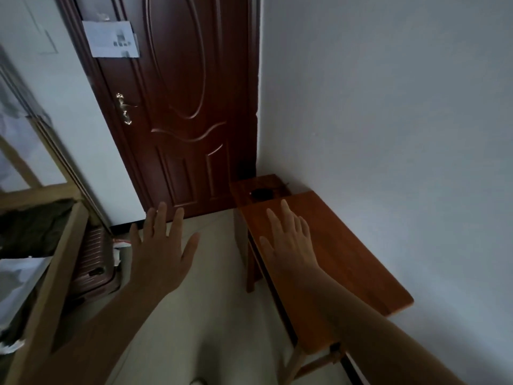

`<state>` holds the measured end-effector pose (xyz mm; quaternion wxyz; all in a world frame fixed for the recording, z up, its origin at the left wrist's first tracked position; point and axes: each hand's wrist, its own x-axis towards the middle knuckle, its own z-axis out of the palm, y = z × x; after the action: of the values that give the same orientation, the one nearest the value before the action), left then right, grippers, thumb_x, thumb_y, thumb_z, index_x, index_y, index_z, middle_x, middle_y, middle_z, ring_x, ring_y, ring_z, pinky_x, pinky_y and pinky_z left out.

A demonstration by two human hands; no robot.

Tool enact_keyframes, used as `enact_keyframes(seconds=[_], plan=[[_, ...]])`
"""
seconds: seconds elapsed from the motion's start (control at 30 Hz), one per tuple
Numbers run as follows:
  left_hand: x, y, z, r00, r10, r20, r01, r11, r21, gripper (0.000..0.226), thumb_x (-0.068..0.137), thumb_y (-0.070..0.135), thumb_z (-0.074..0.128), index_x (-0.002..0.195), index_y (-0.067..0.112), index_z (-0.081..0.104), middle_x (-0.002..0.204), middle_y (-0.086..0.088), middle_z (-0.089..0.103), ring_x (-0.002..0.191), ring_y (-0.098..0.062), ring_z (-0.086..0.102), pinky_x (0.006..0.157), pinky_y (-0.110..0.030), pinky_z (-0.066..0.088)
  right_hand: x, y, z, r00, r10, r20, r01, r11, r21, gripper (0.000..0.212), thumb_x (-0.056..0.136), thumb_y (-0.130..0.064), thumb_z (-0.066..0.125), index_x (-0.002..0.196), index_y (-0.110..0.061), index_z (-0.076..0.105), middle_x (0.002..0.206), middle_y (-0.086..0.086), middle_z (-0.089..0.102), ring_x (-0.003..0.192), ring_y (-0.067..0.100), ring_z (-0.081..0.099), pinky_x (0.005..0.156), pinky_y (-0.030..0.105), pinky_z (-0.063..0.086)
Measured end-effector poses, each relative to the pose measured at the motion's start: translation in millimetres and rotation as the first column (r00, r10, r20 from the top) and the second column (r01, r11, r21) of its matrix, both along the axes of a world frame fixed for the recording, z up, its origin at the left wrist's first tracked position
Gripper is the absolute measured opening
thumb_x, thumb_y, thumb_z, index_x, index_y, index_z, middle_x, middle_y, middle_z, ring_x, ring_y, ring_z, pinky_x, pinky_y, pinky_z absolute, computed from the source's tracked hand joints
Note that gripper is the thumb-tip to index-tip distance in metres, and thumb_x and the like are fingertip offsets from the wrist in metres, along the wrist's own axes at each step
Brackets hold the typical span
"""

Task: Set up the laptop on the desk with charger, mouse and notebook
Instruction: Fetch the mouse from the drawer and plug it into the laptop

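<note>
Hands out front, both empty. The left hand (163, 251) hangs over the floor with its fingers (159, 218) spread wide, and the right hand (288, 240) hovers above the wooden counter (347, 270), fingers (286, 211) splayed too, palm down; whether it touches the wood, I cannot tell. No laptop, charger or notebook in sight on that bare top. Just beyond the right fingertips, on a darker, smaller stand (244, 187) butted against the counter's far end, sits a small dark object (262, 193), possibly the mouse, too dim to be sure. It lies straight ahead of the right fingers and slightly to their left, so the right hand is clearly the nearer one; the left is well apart from it. The counter's long axis runs away from the person along the wall, towards the door (180, 107). My read: setup has barely begun, and a forward reach with the right hand looks the likely opener.
</note>
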<state>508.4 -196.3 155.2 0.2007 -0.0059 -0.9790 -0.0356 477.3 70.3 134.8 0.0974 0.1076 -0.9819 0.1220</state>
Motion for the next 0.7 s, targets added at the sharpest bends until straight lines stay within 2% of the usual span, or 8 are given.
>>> enact_keyframes(seconds=[0.13, 0.2, 0.33, 0.57, 0.7], plan=[[-84.2, -38.1, -20.7, 1.0, -0.019, 0.017, 0.019, 1.0, -0.013, 0.07, 0.095, 0.055, 0.028, 0.143, 0.008, 0.048, 0.151, -0.026, 0.037, 0.139, -0.044, 0.034, 0.106, -0.068, 0.028, -85.5, -35.7, -12.3, 1.0, 0.015, -0.022, -0.014, 0.999, 0.048, 0.064, 0.103, -0.051, 0.03, 0.158, -0.024, 0.014, 0.168, 0.011, -0.004, 0.155, 0.029, 0.004, 0.123, 0.048, 0.005], [-143.1, -63.3, -18.5, 0.997, -0.035, 0.066, 0.035, 0.999, 0.005, 0.071, 0.095, 0.056, 0.026, 0.145, 0.009, 0.046, 0.152, -0.025, 0.036, 0.14, -0.043, 0.033, 0.107, -0.068, 0.027, -139.2, -57.7, -12.6, 0.999, -0.032, -0.02, 0.032, 0.999, 0.04, 0.063, 0.102, -0.052, 0.032, 0.158, -0.026, 0.017, 0.168, 0.01, -0.002, 0.155, 0.029, 0.004, 0.123, 0.048, 0.005], [-243.6, -91.9, -0.9, 0.992, -0.104, 0.067, 0.105, 0.995, -0.004, 0.072, 0.096, 0.057, 0.026, 0.146, 0.009, 0.043, 0.152, -0.025, 0.035, 0.139, -0.044, 0.033, 0.105, -0.068, 0.03, -213.0, -78.7, -5.2, 0.991, -0.135, -0.021, 0.135, 0.991, -0.014, 0.061, 0.101, -0.055, 0.032, 0.155, -0.029, 0.02, 0.168, 0.007, 0.003, 0.152, 0.029, 0.007, 0.122, 0.049, 0.008], [-391.2, -93.8, -2.4, 0.973, -0.221, 0.074, 0.217, 0.975, 0.055, 0.072, 0.097, 0.06, 0.022, 0.151, 0.015, 0.033, 0.157, -0.021, 0.027, 0.144, -0.039, 0.026, 0.109, -0.064, 0.029, -320.4, -79.8, -17.4, 0.97, -0.244, 0.01, 0.244, 0.97, 0.003, 0.063, 0.102, -0.056, 0.031, 0.157, -0.026, 0.019, 0.168, 0.01, 0.008, 0.153, 0.031, 0.012, 0.124, 0.052, 0.016], [-476.3, -82.7, -29.5, 0.951, -0.259, 0.168, 0.249, 0.966, 0.074, 0.073, 0.098, 0.063, 0.014, 0.154, 0.018, 0.026, 0.161, -0.018, 0.02, 0.147, -0.036, 0.02, 0.112, -0.061, 0.025, -391.5, -79.1, -46.8, 0.947, -0.318, 0.035, 0.319, 0.948, -0.015, 0.064, 0.101, -0.056, 0.033, 0.156, -0.025, 0.02, 0.167, 0.011, 0.014, 0.151, 0.034, 0.018, 0.122, 0.052, 0.02]])
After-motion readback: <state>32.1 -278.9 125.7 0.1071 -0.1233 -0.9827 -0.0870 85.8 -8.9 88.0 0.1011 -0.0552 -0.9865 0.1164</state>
